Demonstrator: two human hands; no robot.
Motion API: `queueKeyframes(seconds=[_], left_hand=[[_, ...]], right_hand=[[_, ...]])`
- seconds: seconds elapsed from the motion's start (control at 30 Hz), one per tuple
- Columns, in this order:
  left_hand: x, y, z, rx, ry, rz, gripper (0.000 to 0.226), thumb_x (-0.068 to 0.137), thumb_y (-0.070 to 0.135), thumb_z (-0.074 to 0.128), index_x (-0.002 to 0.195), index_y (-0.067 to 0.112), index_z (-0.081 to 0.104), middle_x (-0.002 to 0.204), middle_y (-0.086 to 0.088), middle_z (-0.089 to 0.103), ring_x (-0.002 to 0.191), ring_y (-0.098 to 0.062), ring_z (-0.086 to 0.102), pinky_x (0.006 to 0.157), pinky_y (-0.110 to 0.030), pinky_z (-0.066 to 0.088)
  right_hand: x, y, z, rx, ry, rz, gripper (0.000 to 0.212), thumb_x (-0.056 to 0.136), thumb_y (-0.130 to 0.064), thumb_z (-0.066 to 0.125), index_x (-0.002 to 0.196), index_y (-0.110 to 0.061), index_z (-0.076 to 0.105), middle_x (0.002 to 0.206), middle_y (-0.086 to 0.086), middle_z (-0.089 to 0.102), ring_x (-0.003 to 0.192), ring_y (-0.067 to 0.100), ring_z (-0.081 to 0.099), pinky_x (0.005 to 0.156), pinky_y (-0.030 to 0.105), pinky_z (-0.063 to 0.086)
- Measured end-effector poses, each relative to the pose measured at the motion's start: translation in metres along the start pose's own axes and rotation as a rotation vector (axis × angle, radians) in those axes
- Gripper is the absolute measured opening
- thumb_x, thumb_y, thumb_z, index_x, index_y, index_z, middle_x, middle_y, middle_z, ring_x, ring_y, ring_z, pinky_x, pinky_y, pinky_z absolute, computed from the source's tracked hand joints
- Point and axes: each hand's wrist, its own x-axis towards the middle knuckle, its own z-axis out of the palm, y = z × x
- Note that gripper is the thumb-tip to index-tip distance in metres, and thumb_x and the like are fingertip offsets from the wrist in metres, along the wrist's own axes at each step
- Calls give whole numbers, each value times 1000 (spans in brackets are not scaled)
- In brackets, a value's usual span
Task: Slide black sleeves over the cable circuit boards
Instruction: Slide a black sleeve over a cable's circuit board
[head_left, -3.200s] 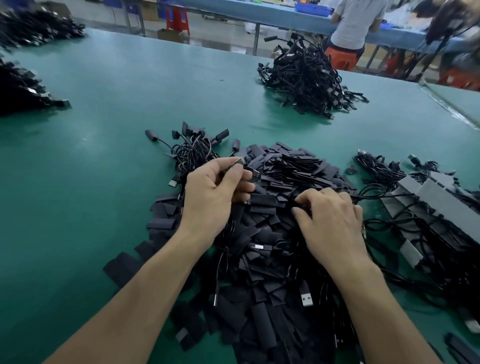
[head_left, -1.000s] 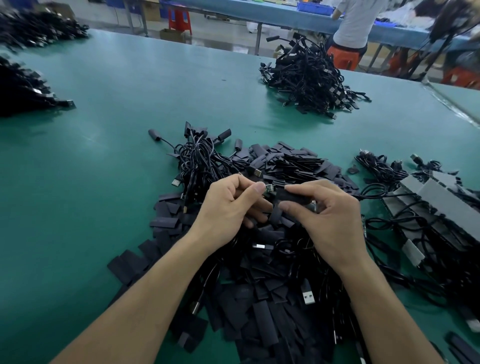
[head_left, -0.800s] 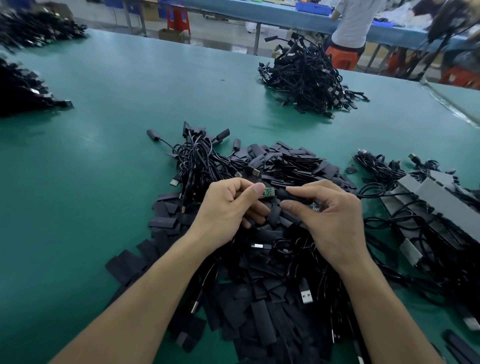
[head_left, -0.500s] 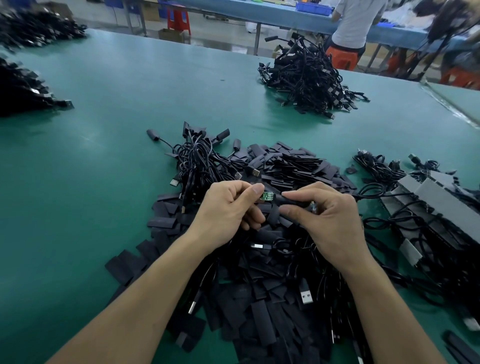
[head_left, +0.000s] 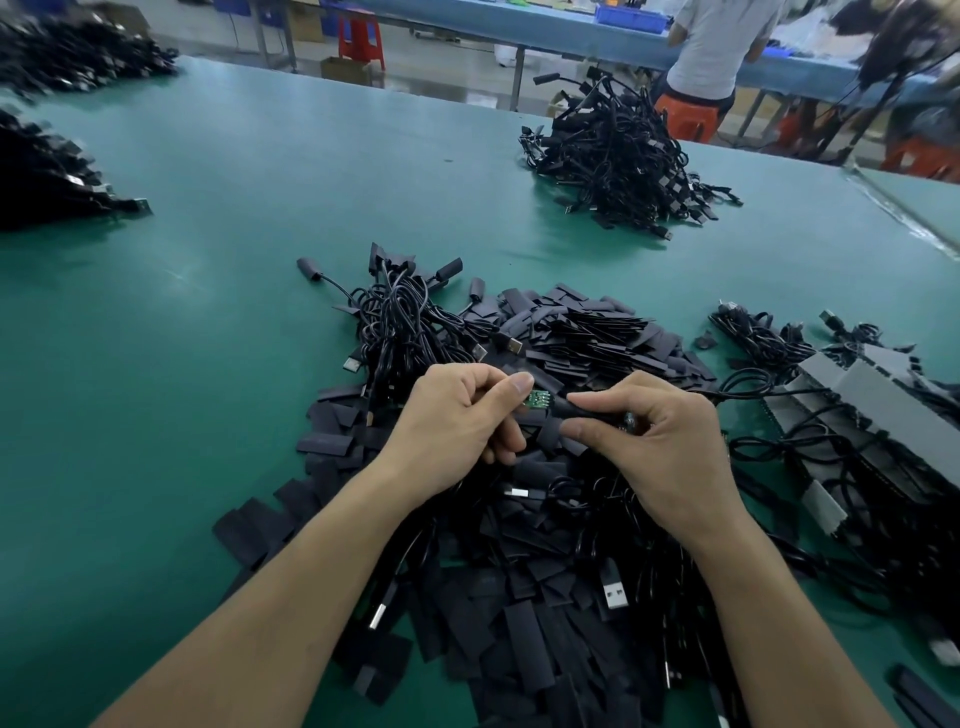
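Above the near-centre sleeve pile (head_left: 519, 639), the right hand (head_left: 670, 457) pinches a black sleeve (head_left: 592, 410), likely light and floppy. The left hand (head_left: 452, 431) pinches the stiff, probably fragile circuit board (head_left: 537, 400) just left of it. Best held by the board's edges and the sleeve near its mouth.

Right hand (head_left: 670, 447) hid most of the black sleeve (head_left: 587, 414); thumb of left hand (head_left: 457, 421) covered one end of circuit board (head_left: 538, 401).
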Motion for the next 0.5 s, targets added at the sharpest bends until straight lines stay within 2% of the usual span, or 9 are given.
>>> queueKeyframes(seconds=[0.5], left_hand=[[0,0,1,-4,0,-3,29,99,29,61,74,15,65,57,-5,69,46,-15,63,44,-17,44]], right_hand=[[-2,-1,-1,45,-9,9,27,70,-16,85,95,-22,77,80,-9,66,71,-1,60,65,7,41]])
